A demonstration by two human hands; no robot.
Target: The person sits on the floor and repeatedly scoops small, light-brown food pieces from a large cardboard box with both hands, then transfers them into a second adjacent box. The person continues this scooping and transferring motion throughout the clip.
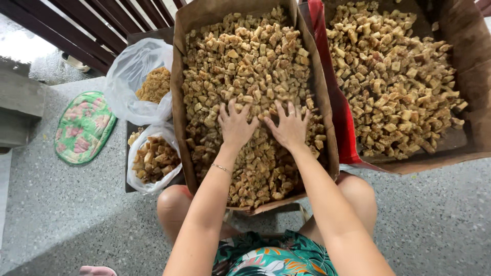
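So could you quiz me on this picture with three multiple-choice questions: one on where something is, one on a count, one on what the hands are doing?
1. Where do the plastic bags sit relative to the box under the hands?
A. On its left
B. On its right
C. Inside it

2. How many cardboard boxes of brown chunks are there?
A. One
B. Two
C. Four

3. How are the hands?
A. Clenched in fists
B. Holding a scoop
C. Flat, fingers spread on the chunks

Answers:
1. A: both bags lie left of the near box.
2. B: the near box and a second box to its right, with a red flap between them.
3. C: the left hand and right hand press open palms on the chunks, holding nothing.
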